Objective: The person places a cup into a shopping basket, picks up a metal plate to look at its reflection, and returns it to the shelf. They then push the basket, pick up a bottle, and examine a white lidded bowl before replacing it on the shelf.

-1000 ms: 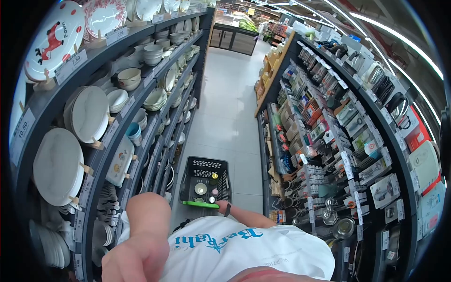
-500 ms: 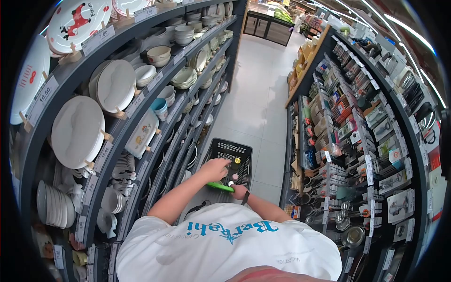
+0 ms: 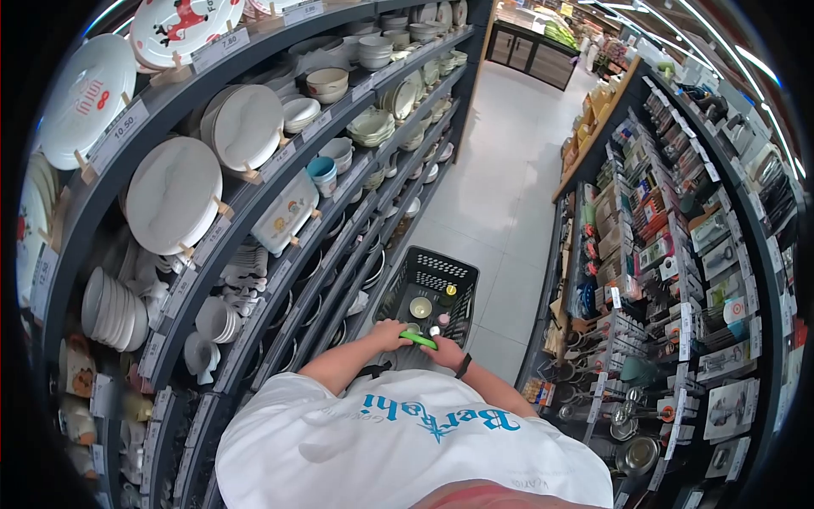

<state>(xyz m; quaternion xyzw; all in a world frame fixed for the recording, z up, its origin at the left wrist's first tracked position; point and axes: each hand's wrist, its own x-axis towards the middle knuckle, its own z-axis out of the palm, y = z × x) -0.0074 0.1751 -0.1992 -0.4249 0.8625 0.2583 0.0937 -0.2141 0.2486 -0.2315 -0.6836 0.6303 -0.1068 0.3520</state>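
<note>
Clearly, green handle (image 3: 419,339) in right hand (image 3: 446,353).

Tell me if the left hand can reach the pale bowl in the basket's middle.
Likely yes: the left hand is close by, at the green handle, and the pale bowl sits uncovered in the open basket, with nothing visible above it.
</note>
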